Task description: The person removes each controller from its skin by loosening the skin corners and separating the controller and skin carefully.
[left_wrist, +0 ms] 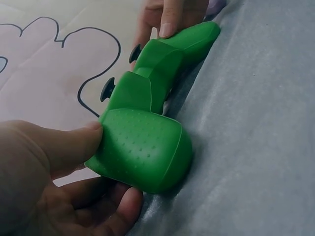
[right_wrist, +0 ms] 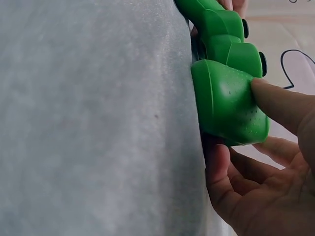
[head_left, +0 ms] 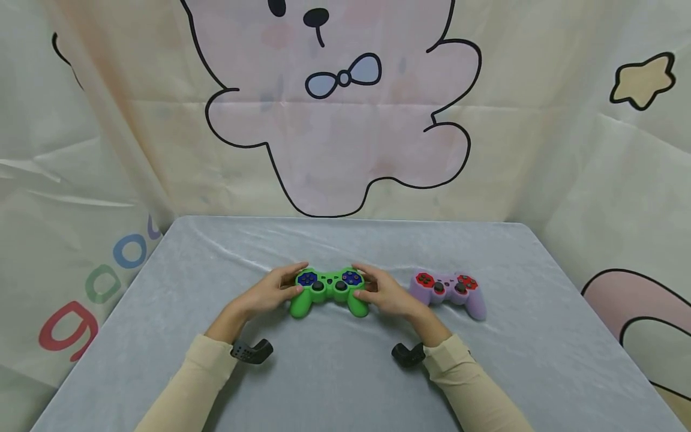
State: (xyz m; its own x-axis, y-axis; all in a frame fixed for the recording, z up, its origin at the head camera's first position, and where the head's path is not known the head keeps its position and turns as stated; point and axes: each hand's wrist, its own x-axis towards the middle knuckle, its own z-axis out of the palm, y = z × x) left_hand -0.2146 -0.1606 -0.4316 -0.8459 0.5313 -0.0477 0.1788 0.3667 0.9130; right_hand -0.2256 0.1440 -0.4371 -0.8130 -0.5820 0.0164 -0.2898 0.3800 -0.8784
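Note:
A green game controller point(head_left: 330, 282) with blue button areas and two dark thumbsticks is held between both hands near the middle of the table. My left hand point(head_left: 273, 289) grips its left end, thumb on top and fingers curled at the side and underneath. On the other end, my right hand point(head_left: 390, 290) grips in the same way. The left wrist view shows the left thumb pressed on the dotted green handle point(left_wrist: 142, 147). In the right wrist view the fingers reach under the other handle point(right_wrist: 231, 108), close to the cloth. A purple controller point(head_left: 448, 290) lies just right of my right hand.
A pale grey-blue cloth point(head_left: 335, 378) covers the table, whose far edge meets a curtain point(head_left: 345, 138) with a cartoon animal. Printed curtains also hang at the left and right sides. A dark wrist device point(head_left: 252, 351) is on the left wrist, another point(head_left: 408, 355) on the right.

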